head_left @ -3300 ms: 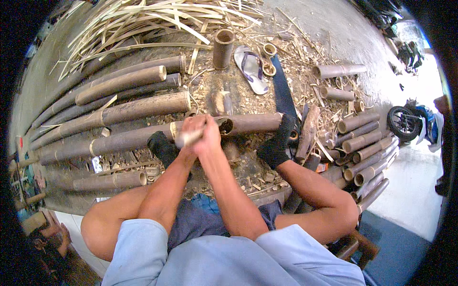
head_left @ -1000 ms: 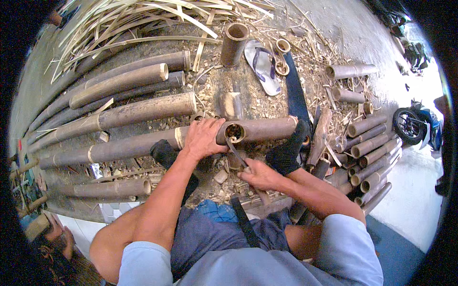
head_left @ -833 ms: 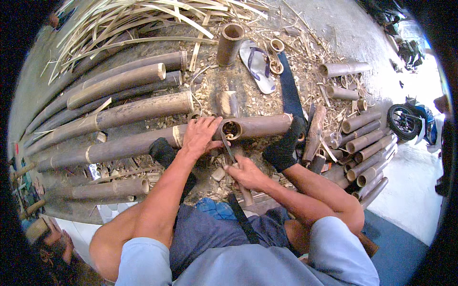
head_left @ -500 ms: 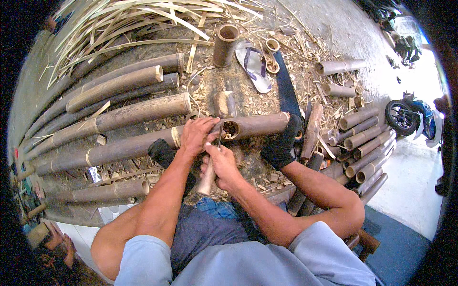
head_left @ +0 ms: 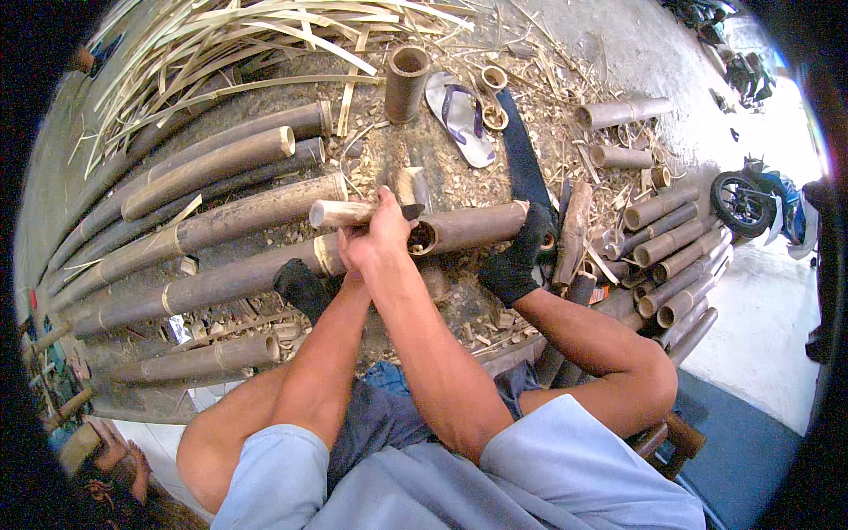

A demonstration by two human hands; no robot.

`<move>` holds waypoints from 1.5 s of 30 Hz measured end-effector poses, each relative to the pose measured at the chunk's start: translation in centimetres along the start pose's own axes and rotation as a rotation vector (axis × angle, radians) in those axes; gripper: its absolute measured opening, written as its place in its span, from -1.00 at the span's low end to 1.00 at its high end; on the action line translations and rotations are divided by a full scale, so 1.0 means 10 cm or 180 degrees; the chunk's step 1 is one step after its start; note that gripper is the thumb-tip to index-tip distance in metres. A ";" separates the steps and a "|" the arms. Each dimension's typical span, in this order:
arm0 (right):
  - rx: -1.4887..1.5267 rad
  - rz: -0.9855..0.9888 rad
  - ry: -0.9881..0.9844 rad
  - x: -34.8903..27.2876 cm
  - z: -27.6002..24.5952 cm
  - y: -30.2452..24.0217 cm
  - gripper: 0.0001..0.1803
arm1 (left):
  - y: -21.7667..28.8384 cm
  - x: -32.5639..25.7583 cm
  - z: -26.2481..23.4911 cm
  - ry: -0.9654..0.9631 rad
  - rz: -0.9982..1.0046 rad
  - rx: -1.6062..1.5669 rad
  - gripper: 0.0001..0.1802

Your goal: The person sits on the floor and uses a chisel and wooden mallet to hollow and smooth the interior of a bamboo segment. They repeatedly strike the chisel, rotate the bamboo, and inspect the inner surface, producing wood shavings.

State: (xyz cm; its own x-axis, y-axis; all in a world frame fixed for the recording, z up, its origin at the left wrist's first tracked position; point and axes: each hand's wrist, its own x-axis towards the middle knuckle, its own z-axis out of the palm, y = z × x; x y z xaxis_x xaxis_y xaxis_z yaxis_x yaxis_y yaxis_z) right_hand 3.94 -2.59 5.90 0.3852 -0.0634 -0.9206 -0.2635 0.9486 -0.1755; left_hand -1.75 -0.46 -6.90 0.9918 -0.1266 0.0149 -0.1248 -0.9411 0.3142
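My right hand (head_left: pixel 389 228) and my left hand (head_left: pixel 353 254) are clasped together on a knife with a pale wooden handle (head_left: pixel 337 214) that sticks out to the left. Its dark blade (head_left: pixel 412 212) shows just right of my fingers, at the open end of a short bamboo section (head_left: pixel 473 225) lying crosswise. My left hand sits under the right and is partly hidden. My feet in black socks (head_left: pixel 515 265) rest either side, the right one against the bamboo section.
Long bamboo poles (head_left: pixel 212 221) lie stacked at the left. Split strips (head_left: pixel 230 44) pile at the top left. Short cut tubes (head_left: pixel 671 256) lie at the right beside a wheel (head_left: pixel 740 201). A sandal (head_left: pixel 462 115) and an upright tube (head_left: pixel 406 81) sit beyond, among chips.
My right hand has risen from beside my knee, bringing the knife up to the bamboo's open end. It now meets my left hand there, with the handle turned to the left.
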 end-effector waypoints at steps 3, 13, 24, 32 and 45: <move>0.0313 0.0233 -0.1122 -0.12 -0.38 -0.10 -0.73 | 0.02 0.09 -0.13 -0.0112 -0.0151 0.0268 -0.50; -0.5216 -0.0819 -0.1289 -0.83 -1.40 -1.59 -0.36 | 0.41 0.52 -0.93 0.0235 0.0376 -0.2873 -0.40; -0.5156 -0.3613 -0.2222 -0.49 0.37 -1.84 -0.49 | 0.91 1.01 -1.39 -0.0490 -0.1701 -0.4474 0.05; -0.4247 -0.1209 -0.2647 0.56 0.55 -1.05 -0.61 | 0.75 0.68 -0.86 -0.0070 -0.2749 -0.5115 -0.16; -0.5286 -0.1303 -0.2449 1.08 0.49 -1.11 -0.59 | 0.72 0.71 -0.26 -0.0228 -0.2546 -0.4904 -0.04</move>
State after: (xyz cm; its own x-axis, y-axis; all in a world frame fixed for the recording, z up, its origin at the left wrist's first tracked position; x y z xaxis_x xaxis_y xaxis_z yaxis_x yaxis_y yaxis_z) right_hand 15.32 -12.29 -0.43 0.7758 0.4042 -0.4845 -0.3607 -0.3459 -0.8662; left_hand 4.42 -7.28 -2.07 0.7829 0.1303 -0.6084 0.5349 0.3586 0.7650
